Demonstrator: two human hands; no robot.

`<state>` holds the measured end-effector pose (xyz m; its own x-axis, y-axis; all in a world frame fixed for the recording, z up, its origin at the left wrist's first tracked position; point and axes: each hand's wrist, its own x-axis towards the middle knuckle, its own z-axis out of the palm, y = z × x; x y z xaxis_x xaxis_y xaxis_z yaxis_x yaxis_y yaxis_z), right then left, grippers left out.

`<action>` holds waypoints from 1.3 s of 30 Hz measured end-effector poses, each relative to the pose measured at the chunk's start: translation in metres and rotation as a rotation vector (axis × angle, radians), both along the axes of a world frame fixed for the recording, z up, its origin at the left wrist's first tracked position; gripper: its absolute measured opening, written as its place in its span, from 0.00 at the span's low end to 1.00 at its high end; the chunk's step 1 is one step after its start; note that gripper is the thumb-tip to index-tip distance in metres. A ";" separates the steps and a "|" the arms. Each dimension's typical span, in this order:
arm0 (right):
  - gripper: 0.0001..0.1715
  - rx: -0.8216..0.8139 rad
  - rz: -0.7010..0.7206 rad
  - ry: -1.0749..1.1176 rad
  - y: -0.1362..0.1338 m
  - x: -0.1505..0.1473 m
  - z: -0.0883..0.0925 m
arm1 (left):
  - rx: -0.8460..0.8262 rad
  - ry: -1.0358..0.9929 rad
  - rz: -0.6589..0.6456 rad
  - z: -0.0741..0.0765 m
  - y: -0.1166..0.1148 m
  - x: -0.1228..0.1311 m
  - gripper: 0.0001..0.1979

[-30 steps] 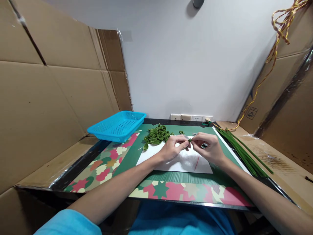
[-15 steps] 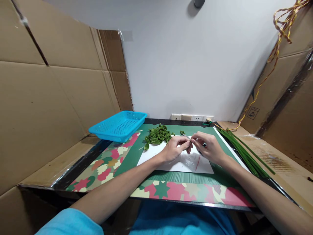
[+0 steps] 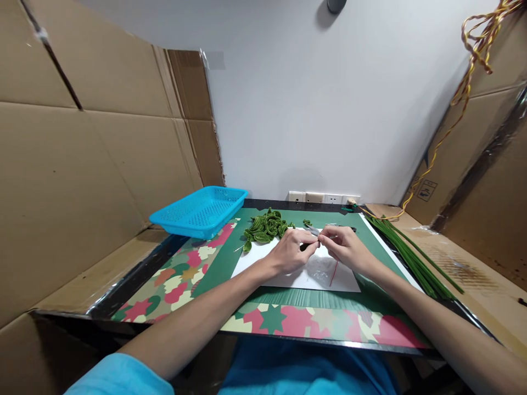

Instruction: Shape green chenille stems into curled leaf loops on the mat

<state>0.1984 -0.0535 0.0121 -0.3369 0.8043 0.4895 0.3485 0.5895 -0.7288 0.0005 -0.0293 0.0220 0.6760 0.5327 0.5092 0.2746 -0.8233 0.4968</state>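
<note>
My left hand (image 3: 293,251) and my right hand (image 3: 345,248) meet over a white sheet (image 3: 284,278), thumbs and forefingers pinched together. What lies between the fingertips is too small to make out. A dark bit shows under my left fingers. Just beyond the fingertips is a silver metal tool (image 3: 312,229), its other end hidden by the hands. Past my right hand lies a dark-handled tool (image 3: 348,227). To the left of my left hand is a pile of fuzzy green looped leaf shapes (image 3: 265,226). One small green piece (image 3: 307,223) lies apart.
A blue perforated basket (image 3: 201,211) stands at the back left. At right lies a bundle of long green fuzzy stems (image 3: 411,255). Beneath is a green mat (image 3: 218,269) with a patterned border. Cardboard panels flank the table; sockets (image 3: 323,197) line the back wall.
My right hand has let go of the dark-handled tool, which now lies beyond it. My left hand has turned slightly palm down; the fingertips stay together.
</note>
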 end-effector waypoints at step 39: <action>0.12 0.295 -0.093 -0.128 0.007 0.008 -0.009 | -0.567 -0.229 -0.163 -0.004 0.013 0.006 0.19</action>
<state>0.2063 -0.0460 0.0031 -0.3419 0.6646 0.6644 0.4885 0.7297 -0.4785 0.0065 -0.0163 0.0182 0.6782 0.6619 0.3192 0.0031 -0.4369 0.8995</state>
